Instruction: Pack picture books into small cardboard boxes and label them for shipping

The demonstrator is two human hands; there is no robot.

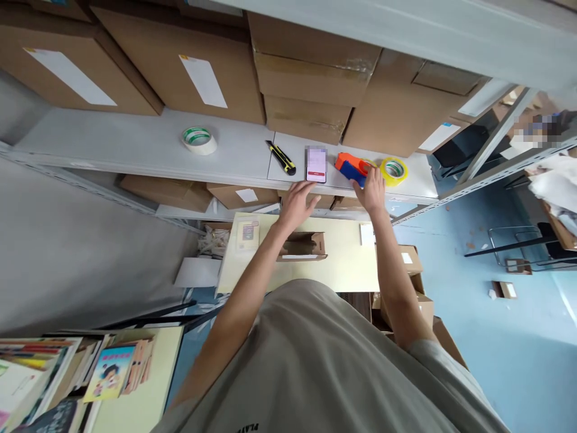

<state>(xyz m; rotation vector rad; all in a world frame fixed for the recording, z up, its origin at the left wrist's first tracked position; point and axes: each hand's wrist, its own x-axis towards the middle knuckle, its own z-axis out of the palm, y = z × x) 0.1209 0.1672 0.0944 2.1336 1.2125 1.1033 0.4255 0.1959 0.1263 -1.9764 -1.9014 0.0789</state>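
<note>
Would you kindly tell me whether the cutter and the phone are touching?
Apart: the head view shows a strip of bare shelf between the cutter and the phone.

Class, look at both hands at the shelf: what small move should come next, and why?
Probably close the right hand securely around the orange-and-blue tape dispenser, since its fingers are right at it, while the left hand is near the phone, visibly holding nothing.

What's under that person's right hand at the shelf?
An orange-and-blue tape dispenser shows partly, reaching under the right hand; whatever the hand covers cannot be seen.
</note>
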